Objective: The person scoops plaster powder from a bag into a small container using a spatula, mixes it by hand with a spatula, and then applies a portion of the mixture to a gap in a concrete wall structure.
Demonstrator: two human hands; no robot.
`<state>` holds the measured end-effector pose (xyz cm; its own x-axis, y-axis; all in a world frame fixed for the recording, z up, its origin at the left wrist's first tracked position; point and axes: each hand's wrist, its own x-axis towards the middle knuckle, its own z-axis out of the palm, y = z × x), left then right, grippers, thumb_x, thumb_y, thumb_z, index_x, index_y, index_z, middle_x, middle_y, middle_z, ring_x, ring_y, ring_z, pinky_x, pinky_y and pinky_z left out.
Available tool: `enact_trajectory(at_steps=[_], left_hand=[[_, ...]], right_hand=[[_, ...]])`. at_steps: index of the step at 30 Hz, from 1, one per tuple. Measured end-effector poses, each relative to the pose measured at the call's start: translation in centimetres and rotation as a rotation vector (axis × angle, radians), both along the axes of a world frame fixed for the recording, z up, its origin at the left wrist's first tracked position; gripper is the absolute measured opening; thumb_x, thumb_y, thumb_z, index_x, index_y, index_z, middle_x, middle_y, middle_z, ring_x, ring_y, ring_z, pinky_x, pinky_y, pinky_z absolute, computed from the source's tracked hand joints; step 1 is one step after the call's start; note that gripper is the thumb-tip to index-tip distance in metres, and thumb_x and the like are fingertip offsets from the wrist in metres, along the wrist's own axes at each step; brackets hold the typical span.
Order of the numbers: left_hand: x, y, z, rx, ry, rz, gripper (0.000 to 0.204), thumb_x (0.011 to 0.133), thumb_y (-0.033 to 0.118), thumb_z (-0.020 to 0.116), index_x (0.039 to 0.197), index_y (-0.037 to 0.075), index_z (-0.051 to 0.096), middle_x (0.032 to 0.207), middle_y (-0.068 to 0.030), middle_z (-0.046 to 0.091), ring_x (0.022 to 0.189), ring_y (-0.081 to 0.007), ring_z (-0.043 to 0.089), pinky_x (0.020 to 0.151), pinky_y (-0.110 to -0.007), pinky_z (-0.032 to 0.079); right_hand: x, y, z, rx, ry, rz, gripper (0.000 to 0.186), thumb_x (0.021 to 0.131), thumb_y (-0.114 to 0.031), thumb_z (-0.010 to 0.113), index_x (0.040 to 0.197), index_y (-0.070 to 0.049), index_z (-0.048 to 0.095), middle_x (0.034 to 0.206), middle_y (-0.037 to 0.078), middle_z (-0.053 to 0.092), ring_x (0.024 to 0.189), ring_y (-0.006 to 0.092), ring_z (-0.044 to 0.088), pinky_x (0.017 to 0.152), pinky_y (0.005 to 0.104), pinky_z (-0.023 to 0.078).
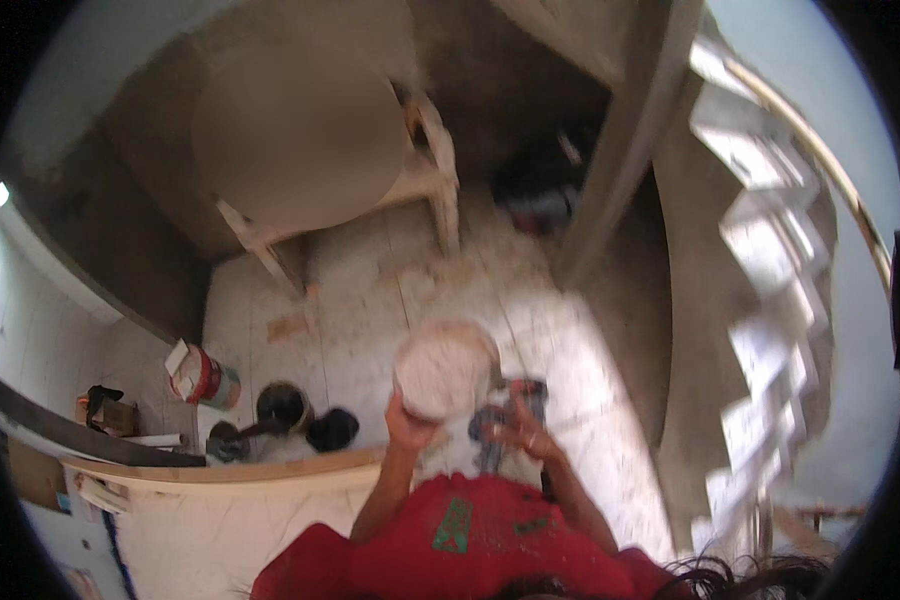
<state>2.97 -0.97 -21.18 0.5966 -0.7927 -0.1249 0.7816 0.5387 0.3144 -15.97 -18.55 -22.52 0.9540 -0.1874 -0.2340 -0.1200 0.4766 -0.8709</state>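
My left hand (408, 424) grips the lower left edge of a round white bucket (444, 368) caked with plaster, held up in front of me. My right hand (523, 430) is at the bucket's lower right, fingers spread against something dark and red (515, 400) that is too blurred to name. My red shirt (470, 545) fills the lower middle. The picture is smeared by motion.
A dusty tiled floor (370, 300) lies below. A pale wooden stand (430, 180) with a large round top stands at the back. A red and white can (202, 378) and dark pots (285, 405) sit by a curved white ledge (240, 480). Concrete stairs (770, 300) rise on the right.
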Motion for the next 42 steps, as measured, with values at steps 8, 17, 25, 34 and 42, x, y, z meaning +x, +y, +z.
enact_trajectory(at_steps=[8,17,25,34,42], left_hand=[[-4.5,-6.7,3.6,-0.129,-0.014,-0.004,0.078,0.09,0.05,0.054,0.155,0.018,0.024,0.158,-0.0129,0.029,0.143,-0.0407,0.03,0.111,-0.068,0.027],[-3.9,-9.0,1.7,-0.174,0.02,0.006,0.077,0.09,0.043,0.057,0.154,0.015,0.026,0.156,-0.016,0.031,0.141,-0.0428,0.033,0.11,-0.07,0.027],[0.0,-11.3,1.0,-0.052,-0.004,0.061,0.083,0.09,0.052,0.056,0.155,0.013,0.022,0.157,-0.0157,0.03,0.141,-0.0409,0.034,0.11,-0.065,0.032],[17.5,-13.9,-2.0,-0.103,-0.099,0.065,0.077,0.093,0.045,0.057,0.153,0.01,0.025,0.153,-0.0168,0.036,0.138,-0.0411,0.039,0.108,-0.066,0.034],[37.0,-11.9,1.4,0.267,-0.294,0.163,0.083,0.091,0.055,0.058,0.156,0.025,0.015,0.159,-0.0147,0.022,0.136,-0.0411,0.038,0.099,-0.07,0.041]], right_hand=[[2.0,-9.8,2.6,0.094,-0.079,0.228,0.08,0.096,-0.018,0.063,0.155,-0.007,0.011,0.154,0.018,0.031,0.132,0.0342,0.046,0.106,0.0496,0.045],[3.6,-12.3,2.4,0.009,-0.097,0.263,0.078,0.092,-0.022,0.068,0.15,0.003,0.021,0.145,0.021,0.041,0.129,0.0318,0.048,0.105,0.0446,0.048],[9.1,-14.5,2.3,0.104,-0.018,0.143,0.084,0.084,-0.012,0.074,0.149,0.002,0.022,0.142,0.02,0.044,0.126,0.031,0.05,0.103,0.0454,0.049],[26.5,-18.5,2.1,0.117,0.015,0.207,0.058,0.09,-0.016,0.066,0.137,0.008,0.042,0.131,0.018,0.056,0.121,0.0262,0.054,0.106,0.0392,0.043],[46.1,-18.4,2.4,0.303,0.043,0.087,0.002,0.084,-0.005,0.068,0.084,-0.004,0.07,0.087,0.008,0.07,0.093,0.0236,0.065,0.099,0.0456,0.045]])
